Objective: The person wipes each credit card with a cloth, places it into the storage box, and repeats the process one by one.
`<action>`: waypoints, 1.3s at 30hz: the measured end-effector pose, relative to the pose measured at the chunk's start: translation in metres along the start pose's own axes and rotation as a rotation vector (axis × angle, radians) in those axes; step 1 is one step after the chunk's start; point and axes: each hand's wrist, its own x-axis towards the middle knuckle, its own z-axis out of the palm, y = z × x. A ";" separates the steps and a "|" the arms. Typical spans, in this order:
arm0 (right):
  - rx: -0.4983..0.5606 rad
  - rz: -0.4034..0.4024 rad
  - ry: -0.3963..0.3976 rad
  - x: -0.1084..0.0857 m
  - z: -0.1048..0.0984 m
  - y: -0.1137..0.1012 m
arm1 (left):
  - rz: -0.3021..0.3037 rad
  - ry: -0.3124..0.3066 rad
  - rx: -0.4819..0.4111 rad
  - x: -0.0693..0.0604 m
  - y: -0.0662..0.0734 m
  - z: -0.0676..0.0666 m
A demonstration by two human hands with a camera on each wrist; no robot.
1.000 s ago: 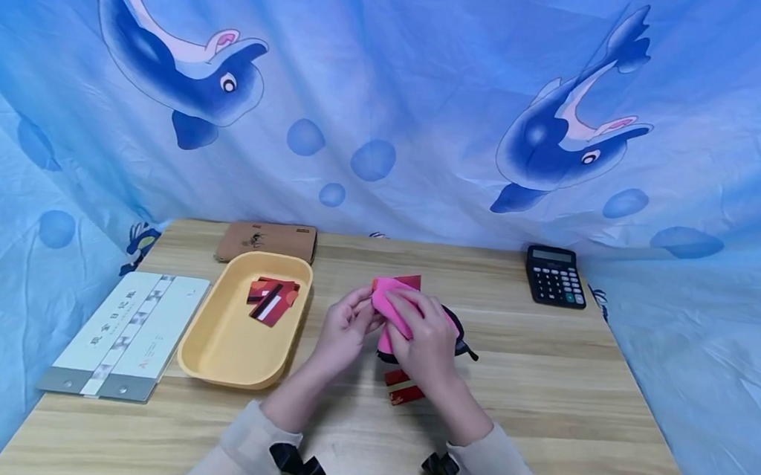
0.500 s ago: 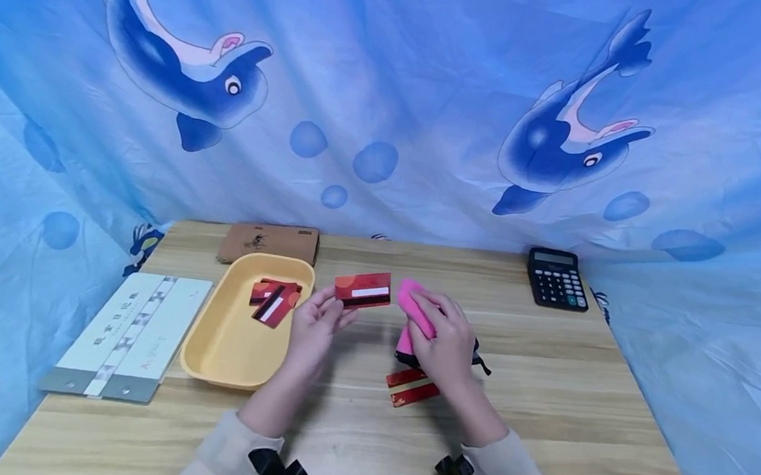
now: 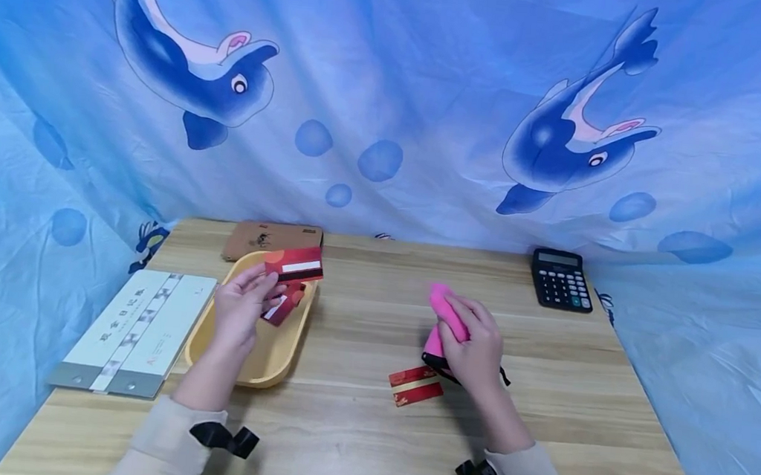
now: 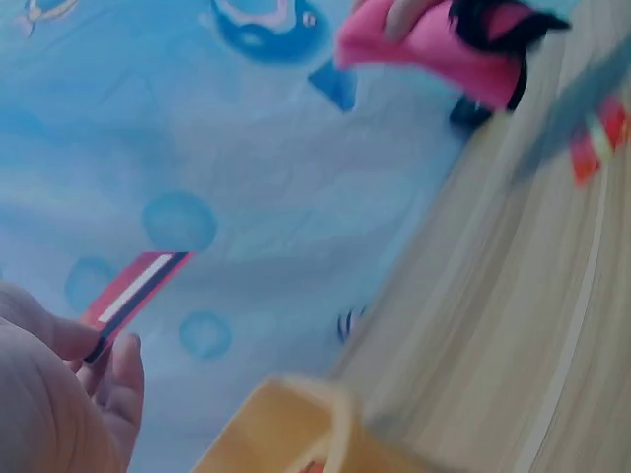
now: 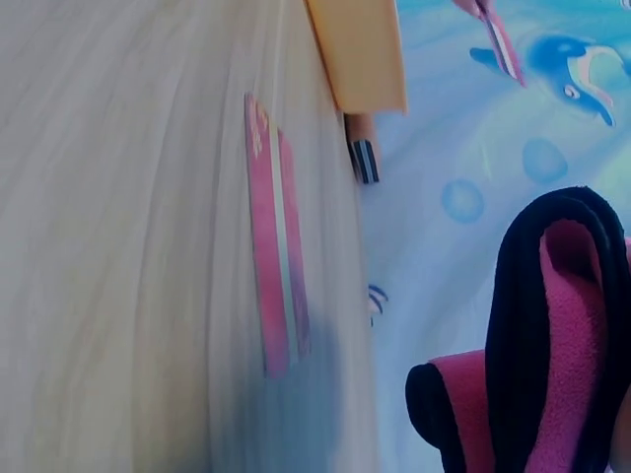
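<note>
My left hand (image 3: 241, 308) pinches a red bank card (image 3: 298, 264) with a white strip and a black stripe, holding it above the yellow tray (image 3: 269, 370). Below it, more red cards (image 3: 284, 306) lie in the tray, partly covered by the hand. In the left wrist view the same card (image 4: 138, 296) is between thumb and fingers. My right hand (image 3: 479, 350) grips a folded pink cloth (image 3: 444, 317) with black trim, raised over the table. The right wrist view shows its fuzzy folds (image 5: 567, 345) close up. A red card with a pale gold band (image 3: 416, 386) lies on the table near this hand.
To the left lies a white-and-grey ledger (image 3: 128, 329) with a patterned strip. A brown wallet (image 3: 266, 240) sits behind the tray. At the back right is a black calculator (image 3: 561, 280). A blue dolphin-print curtain (image 3: 391, 104) hangs behind the wooden table.
The card has come away from the pink cloth and travelled left with my left hand to above the tray. My right hand has shifted right, still gripping the cloth.
</note>
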 end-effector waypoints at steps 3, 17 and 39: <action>-0.009 0.029 -0.006 0.000 -0.005 0.005 | 0.009 0.020 0.018 0.012 0.003 -0.011; 0.000 0.077 0.006 -0.004 -0.016 0.015 | -0.084 -0.053 0.300 0.042 -0.017 -0.046; 0.023 0.063 -0.061 -0.001 -0.015 0.019 | -0.151 -0.103 0.472 0.051 -0.027 -0.049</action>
